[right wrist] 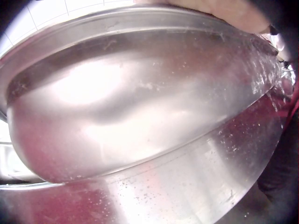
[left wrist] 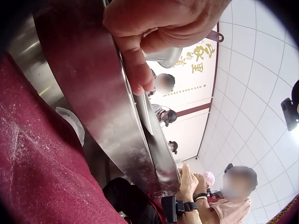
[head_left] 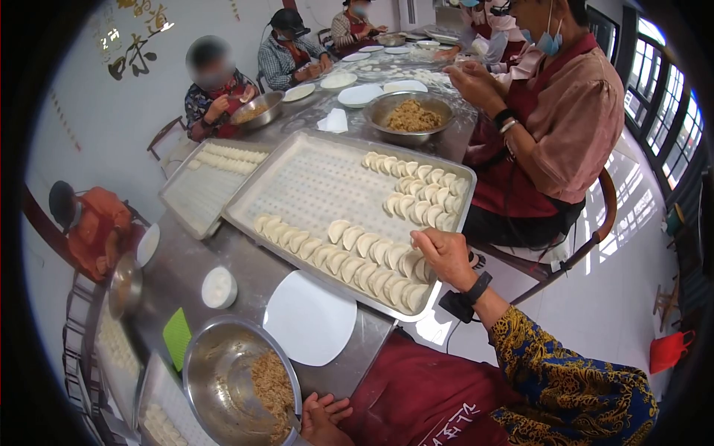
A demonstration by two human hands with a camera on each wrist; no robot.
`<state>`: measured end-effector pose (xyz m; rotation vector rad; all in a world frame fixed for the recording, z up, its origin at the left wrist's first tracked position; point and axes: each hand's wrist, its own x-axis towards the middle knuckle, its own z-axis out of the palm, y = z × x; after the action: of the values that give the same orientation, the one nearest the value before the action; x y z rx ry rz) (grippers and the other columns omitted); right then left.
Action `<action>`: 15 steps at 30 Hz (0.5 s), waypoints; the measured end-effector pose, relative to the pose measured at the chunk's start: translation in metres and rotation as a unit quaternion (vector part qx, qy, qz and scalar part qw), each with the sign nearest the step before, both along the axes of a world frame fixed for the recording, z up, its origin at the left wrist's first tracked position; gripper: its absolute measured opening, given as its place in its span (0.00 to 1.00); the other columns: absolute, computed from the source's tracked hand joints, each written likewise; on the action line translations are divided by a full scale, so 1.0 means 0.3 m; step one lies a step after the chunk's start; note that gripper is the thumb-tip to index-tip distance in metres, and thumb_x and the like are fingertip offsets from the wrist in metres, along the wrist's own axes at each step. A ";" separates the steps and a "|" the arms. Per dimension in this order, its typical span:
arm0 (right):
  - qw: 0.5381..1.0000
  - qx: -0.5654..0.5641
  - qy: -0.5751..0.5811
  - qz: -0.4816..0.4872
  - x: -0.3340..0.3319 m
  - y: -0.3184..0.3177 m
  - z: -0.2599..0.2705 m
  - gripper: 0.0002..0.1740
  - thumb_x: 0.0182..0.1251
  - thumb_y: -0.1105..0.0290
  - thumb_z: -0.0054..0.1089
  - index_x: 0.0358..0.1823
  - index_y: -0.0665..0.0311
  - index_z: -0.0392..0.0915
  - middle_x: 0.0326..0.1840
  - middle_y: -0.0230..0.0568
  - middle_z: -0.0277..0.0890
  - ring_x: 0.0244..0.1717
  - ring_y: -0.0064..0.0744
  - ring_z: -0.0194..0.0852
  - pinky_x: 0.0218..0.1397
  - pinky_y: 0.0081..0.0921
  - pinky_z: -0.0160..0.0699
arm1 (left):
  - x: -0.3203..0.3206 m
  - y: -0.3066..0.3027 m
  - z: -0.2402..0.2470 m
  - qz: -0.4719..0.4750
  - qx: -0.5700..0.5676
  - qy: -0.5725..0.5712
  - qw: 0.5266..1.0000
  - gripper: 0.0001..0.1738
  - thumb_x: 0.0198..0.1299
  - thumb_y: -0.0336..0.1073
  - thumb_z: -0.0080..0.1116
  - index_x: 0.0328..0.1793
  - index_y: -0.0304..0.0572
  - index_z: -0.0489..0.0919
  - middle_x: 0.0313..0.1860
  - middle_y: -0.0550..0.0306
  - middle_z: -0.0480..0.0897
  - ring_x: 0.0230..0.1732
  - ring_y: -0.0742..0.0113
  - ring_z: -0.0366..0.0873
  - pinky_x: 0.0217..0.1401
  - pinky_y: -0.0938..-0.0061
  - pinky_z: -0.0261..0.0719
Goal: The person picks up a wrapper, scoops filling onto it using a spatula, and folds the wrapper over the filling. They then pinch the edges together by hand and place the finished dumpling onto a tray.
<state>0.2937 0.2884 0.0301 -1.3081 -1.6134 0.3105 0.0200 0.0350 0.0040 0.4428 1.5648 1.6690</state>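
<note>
Cream crescent dumplings [head_left: 366, 244] on metal tray [head_left: 290, 186]

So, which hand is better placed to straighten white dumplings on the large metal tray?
Probably the right hand: it is close to those dumplings; the left hand is by a round metal bowl.

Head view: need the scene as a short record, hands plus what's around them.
Right hand: at tray's right side, by crescent dumplings; grip unclear
Left hand: at table edge beside steel bowl, fingers relaxed
Steel bowl: filling on one side
Tray: dumplings in rows, bare area between
Nearby: white plate, small white bowl
</note>
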 end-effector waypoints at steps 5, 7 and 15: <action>1.000 0.011 0.016 0.003 -0.005 0.000 0.001 0.18 0.71 0.59 0.62 0.25 0.63 0.81 0.20 0.48 0.75 0.19 0.44 0.76 0.24 0.33 0.71 | -0.007 -0.005 -0.013 -0.006 0.011 -0.003 1.000 0.24 0.75 0.39 0.50 0.64 0.22 0.70 0.47 0.33 0.81 0.35 0.46 0.87 0.34 0.66 0.90; 1.000 0.013 0.017 0.003 -0.005 0.001 0.001 0.18 0.71 0.60 0.62 0.25 0.63 0.81 0.20 0.48 0.76 0.19 0.44 0.76 0.24 0.33 0.71 | -0.005 -0.002 -0.003 -0.009 0.005 0.007 1.000 0.24 0.75 0.39 0.50 0.64 0.22 0.70 0.47 0.33 0.81 0.36 0.46 0.87 0.34 0.65 0.90; 1.000 0.008 0.021 0.007 -0.004 0.002 -0.001 0.17 0.71 0.60 0.62 0.26 0.63 0.81 0.20 0.48 0.76 0.20 0.44 0.77 0.24 0.32 0.72 | -0.001 -0.002 0.009 -0.014 -0.012 0.011 1.000 0.23 0.75 0.40 0.49 0.64 0.23 0.70 0.47 0.34 0.82 0.37 0.46 0.87 0.36 0.66 0.90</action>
<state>0.2926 0.2890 0.0299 -1.2709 -1.5872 0.3322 0.0197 0.0345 0.0068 0.4701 1.5867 1.6267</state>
